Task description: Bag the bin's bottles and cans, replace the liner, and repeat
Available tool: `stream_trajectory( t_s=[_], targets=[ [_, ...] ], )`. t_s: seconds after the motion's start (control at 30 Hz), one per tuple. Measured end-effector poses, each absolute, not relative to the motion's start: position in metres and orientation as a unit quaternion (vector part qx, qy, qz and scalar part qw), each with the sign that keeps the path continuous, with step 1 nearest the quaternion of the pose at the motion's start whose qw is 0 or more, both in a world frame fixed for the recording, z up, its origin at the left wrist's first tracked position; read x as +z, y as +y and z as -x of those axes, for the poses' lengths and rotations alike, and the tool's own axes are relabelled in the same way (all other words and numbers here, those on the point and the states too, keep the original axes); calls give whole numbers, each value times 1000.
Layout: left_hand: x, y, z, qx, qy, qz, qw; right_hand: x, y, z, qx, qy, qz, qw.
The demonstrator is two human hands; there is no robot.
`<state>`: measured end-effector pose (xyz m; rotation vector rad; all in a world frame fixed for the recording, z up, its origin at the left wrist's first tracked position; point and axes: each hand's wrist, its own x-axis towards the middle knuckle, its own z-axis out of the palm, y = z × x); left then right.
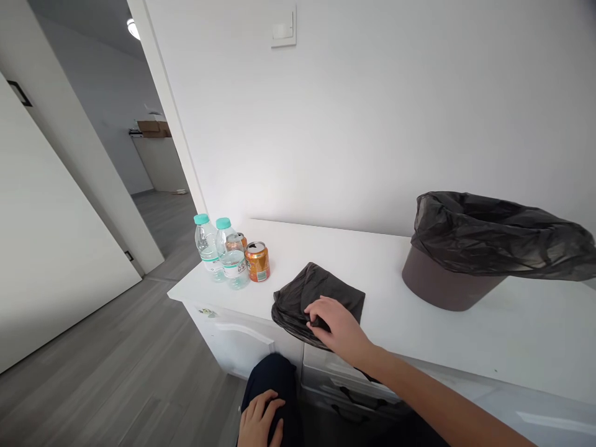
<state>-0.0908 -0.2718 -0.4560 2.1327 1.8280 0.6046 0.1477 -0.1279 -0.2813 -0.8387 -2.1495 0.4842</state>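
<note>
My right hand (333, 326) is on a folded black plastic bag (335, 290) near the front edge of the white cabinet top. Thumb and fingers curl round a bit of the black film. On my dark-trousered knee (274, 375) rests my left hand (261, 417), its fingers stretched out and holding nothing. To the left of the bag stand two clear bottles with teal caps, a front bottle (235, 267) and a rear bottle (208, 248). Beside them is an orange drink can (257, 264); a second can (242, 239) is partly hidden behind.
A brown bin (447, 288) lined with a black bag (503, 239) stands on the right of the cabinet top (316, 242). Drawers with dark handles lie below the front edge. A wall rises behind; a doorway and door (51, 230) are at left.
</note>
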Motion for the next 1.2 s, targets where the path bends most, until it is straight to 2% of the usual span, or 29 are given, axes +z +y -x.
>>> stream_trajectory(
  t_s=[0.17, 0.3, 0.37, 0.57, 0.67, 0.87, 1.07, 1.13, 1.2],
  targets=[
    [-446, -275, 86, 214, 639, -727, 131, -263, -141, -154, 269, -831, 361, 325],
    [-441, -277, 80, 207, 651, -717, 138, -250, -108, -174, 273, -797, 395, 366],
    [-440, -277, 79, 205, 655, -713, 145, -253, -83, -179, 249, -791, 427, 360],
    [-433, -277, 76, 207, 664, -701, 157, -278, -64, -151, 186, -832, 506, 129],
    [-434, -277, 77, 205, 665, -698, 170, -287, -76, -135, 172, -826, 531, 81],
    [-446, -274, 80, 212, 660, -702, 164, -301, -76, -132, 141, -827, 539, 74],
    [-437, -273, 76, 215, 655, -712, 133, -299, -75, -132, 136, -829, 538, 66],
    [-438, -273, 75, 213, 657, -712, 124, -290, -81, -131, 141, -829, 536, 82],
    [-442, -274, 75, 212, 659, -711, 120, -279, -90, -134, 139, -827, 528, 136]
  ],
)
